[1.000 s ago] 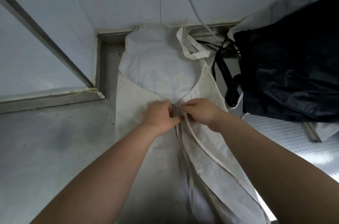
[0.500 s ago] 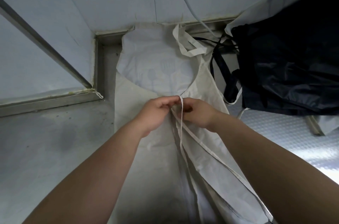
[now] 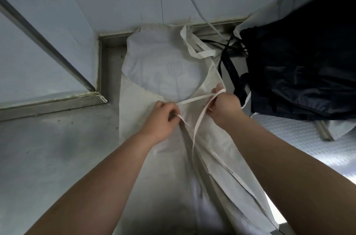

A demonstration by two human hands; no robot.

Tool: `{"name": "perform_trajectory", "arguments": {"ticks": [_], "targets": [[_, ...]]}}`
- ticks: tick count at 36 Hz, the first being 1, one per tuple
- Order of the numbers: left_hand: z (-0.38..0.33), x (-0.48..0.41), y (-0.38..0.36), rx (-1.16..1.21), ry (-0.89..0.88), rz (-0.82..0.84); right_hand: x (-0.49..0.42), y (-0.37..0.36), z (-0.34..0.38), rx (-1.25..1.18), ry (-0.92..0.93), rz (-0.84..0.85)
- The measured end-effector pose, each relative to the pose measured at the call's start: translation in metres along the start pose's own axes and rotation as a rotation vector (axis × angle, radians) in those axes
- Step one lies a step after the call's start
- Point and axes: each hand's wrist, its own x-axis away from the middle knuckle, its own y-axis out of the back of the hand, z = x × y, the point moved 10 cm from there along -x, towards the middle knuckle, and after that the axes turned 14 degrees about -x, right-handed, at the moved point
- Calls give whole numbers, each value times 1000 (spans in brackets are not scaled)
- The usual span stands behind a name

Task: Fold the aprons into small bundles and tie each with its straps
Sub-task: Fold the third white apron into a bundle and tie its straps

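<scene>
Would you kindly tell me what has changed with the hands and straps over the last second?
The right hand pulled away to the right, drawing a strap taut. The left hand stayed at the middle, pinching a strap end. The white apron and dark pile kept their places.

apron [image 3: 161, 73] flat on counter [image 3: 48, 157] | pile of aprons [image 3: 300, 65] to its right

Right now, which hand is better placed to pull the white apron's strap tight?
Right, probably. The right hand has the strap looped over its fingers, drawn taut. The left hand pinches a short strap end at the crossing on the white apron, better suited to anchoring.
</scene>
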Motion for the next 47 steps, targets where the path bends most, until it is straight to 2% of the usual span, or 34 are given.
{"name": "perform_trajectory", "arguments": {"ticks": [2,6,10,12,14,16,19,21,23,26,29,31,33,40,47], "targets": [[9,-1,10,220,136,-49,0,1,5,-208,-58,-12],[47,4,15,811,531,-166,0,5,22,-373,-15,6],[84,18,30,1255,795,-340,1,15,42,-376,63,-49],[94,22,39,1285,820,-384,2,31,51,-301,150,-190],[103,26,45,1261,843,-428,8,41,62,-168,323,-286],[108,30,51,1145,834,-461,22,30,72,19,533,-233],[96,32,76,466,666,-465,39,-5,69,391,688,-8],[67,33,81,165,440,-482,36,-36,49,806,660,208],[35,29,69,42,182,-420,35,-56,19,1189,562,395],[12,25,31,-39,-28,-195,36,-70,-13,1498,468,558],[7,29,5,-92,-80,-45,40,-68,-26,1616,395,587],[10,29,-1,-106,-82,-29,41,-58,-41,1738,297,596],[15,28,-1,-117,-64,-30,41,-52,-54,1846,278,633],[18,30,3,-134,-62,-88,31,-66,-44,1725,461,543],[21,28,3,-141,-32,-97,24,-82,-40,1656,492,496]]}}
